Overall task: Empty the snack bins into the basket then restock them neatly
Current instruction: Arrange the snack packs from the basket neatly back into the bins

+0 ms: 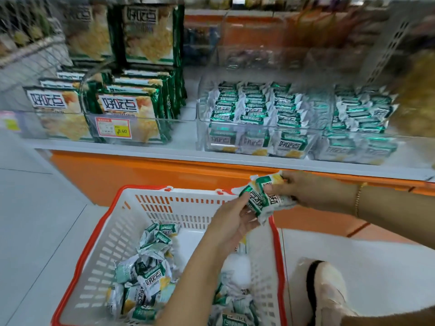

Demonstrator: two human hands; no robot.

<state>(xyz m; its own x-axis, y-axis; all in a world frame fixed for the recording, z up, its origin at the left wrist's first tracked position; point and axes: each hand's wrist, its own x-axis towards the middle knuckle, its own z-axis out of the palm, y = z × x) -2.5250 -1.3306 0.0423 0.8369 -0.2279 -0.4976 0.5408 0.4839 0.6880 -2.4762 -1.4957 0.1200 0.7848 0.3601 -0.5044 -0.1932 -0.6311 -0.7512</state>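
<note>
Both hands of a person hold a bunch of small green-and-white foil snack packets (263, 198) above the far right corner of a white slotted plastic basket with a red rim (179, 208), which stands on the pale floor below a store's white shelf (117, 149). The left hand (231, 222) grips the bunch from below, fingers curled round its lower end. The right hand (306, 191), a thin gold bracelet (357, 198) at its wrist, has thumb and fingers clamped on the upper end. More loose packets (141, 278) of the same kind lie heaped in the basket's near half. Along the shelf's front edge, a clear plastic bin (201, 132) near the middle holds neat rows of such packets; a second clear bin (353, 137) just beside it, toward the right end, is likewise filled, though blurred. Toward the left end stand larger green-edged biscuit bags (122, 104) behind a red-and-yellow price tag (113, 128). An orange panel (141, 172) runs under the shelf, and a pale shoe (329, 292) rests just right of the basket
</note>
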